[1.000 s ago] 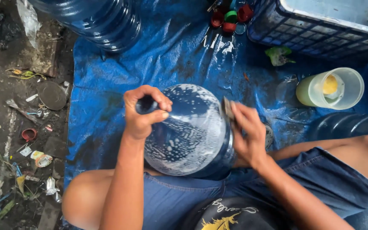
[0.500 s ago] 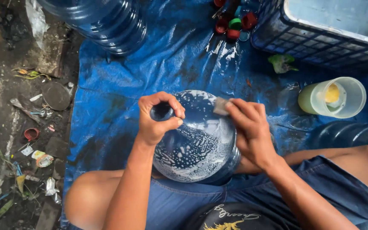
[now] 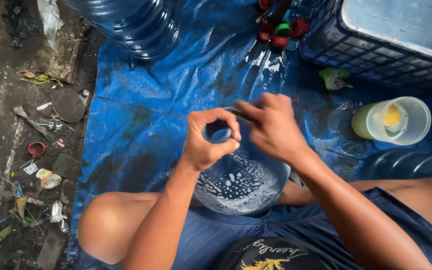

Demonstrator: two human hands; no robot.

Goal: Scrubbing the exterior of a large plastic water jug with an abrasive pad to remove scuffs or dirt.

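Note:
A large clear blue water jug (image 3: 241,182), its shoulder covered in white soap foam, stands between my knees on a blue tarp (image 3: 166,95). My left hand (image 3: 208,140) circles the jug's neck with thumb and fingers closed around the opening. My right hand (image 3: 273,127) lies across the top of the jug just right of the neck, fingers closed on a small dark scrubbing pad whose edge shows at the fingertips.
Another big blue jug (image 3: 126,22) lies at the top left, a third (image 3: 411,162) at the right. A dark plastic crate (image 3: 386,42) stands top right, coloured bottle caps (image 3: 281,30) beside it. A clear cup of yellow-green liquid (image 3: 393,120) lies right. Littered ground runs along the left.
My right hand has moved from the jug's right side up and left to the top near the neck. The jug and my left hand sit slightly lower and further right in view.

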